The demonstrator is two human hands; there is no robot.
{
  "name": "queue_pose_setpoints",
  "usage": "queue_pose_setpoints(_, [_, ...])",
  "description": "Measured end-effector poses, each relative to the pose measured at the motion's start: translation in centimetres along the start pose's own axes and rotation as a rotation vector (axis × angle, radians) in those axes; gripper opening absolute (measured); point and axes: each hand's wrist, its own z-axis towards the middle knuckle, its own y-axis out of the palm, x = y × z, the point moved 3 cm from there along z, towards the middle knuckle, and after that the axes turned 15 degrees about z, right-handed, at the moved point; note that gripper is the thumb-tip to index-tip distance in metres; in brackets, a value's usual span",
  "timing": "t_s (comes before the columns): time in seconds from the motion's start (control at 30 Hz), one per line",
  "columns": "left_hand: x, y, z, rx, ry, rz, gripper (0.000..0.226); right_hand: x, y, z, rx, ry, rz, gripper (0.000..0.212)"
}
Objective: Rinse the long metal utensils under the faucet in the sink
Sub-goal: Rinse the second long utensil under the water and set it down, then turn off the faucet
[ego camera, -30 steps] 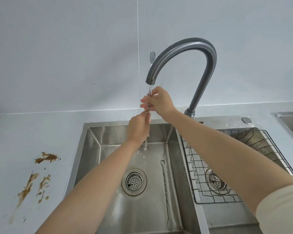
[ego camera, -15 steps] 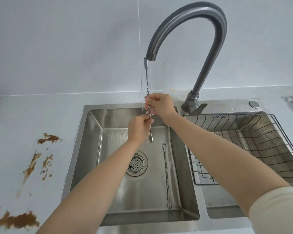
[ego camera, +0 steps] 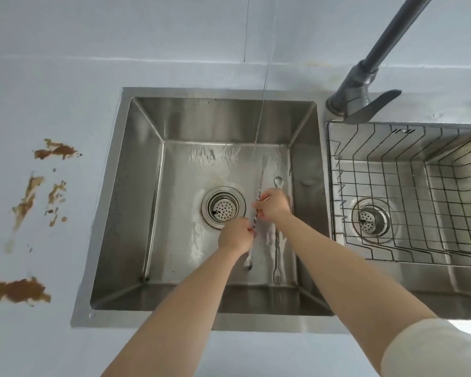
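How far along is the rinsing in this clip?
Done: nothing clearly finished. In hand: the left hand and right hand grip one long twisted metal utensil in the steel sink basin, its upper tip near the running water stream. Remaining: a second long metal utensil lies on the basin floor.

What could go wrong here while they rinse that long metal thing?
The thin wet utensil, held by the left hand and right hand, could slip and drop onto the second utensil lying on the sink floor. Water hitting it might splash out onto the counter.
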Motion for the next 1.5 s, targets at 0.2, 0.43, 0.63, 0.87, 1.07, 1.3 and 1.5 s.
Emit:
queue_pose_setpoints(0.2, [-1.0,3.2,0.4,-0.137,-0.087,0.11,0.02,3.4,1.7,0.2,0.001,0.021,-0.18,0.036])
queue_pose_setpoints(0.43, [-0.5,5.0,0.8,-0.145,-0.09,0.232,0.02,5.3,2.1,0.5,0.016,-0.034,-0.304,0.015])
queue_pose_setpoints(0.63, [-0.6,5.3,0.6,-0.138,-0.061,0.266,0.02,4.8,2.0,-0.4,-0.011,-0.066,-0.364,0.014])
queue_pose_setpoints(0.87, [-0.1,3.2,-1.0,-0.192,-0.056,0.247,0.03,1.4,0.5,-2.5,-0.062,-0.075,-0.435,0.009])
queue_pose_setpoints(1.07, [1.8,-4.6,-3.6,0.017,0.018,0.155,0.024,-4.3,-2.7,-6.0,-0.051,-0.163,-0.238,0.035])
queue_pose_setpoints(1.3, [7.6,-22.7,-9.9,0.603,0.209,0.016,0.022,-10.6,-9.6,-9.1,0.073,-0.259,0.3,0.031])
queue_pose_setpoints(1.5, [13.6,-34.3,-14.5,0.946,0.408,0.109,0.031,-13.7,-14.8,-11.5,-0.079,-0.119,0.92,0.048])
